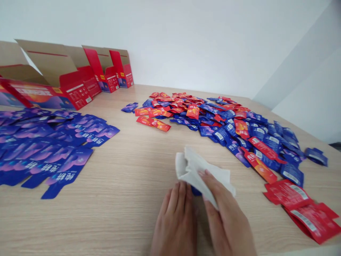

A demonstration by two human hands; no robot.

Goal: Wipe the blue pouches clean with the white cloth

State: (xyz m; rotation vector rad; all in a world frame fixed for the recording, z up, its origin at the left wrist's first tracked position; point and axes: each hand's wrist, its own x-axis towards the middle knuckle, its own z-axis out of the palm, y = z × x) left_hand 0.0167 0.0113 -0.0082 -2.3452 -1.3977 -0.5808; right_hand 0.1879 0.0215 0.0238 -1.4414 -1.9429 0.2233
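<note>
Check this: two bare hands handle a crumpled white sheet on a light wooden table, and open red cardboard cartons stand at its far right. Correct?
Not quite: the head view shows the open red cardboard cartons at the far left of the light wooden table, not the right. The left hand, right hand and crumpled white sheet are as stated.

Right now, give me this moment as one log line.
left hand: touching white tissue | right hand: gripping it | under it: blue sachet | ahead: red and blue sachets
</note>
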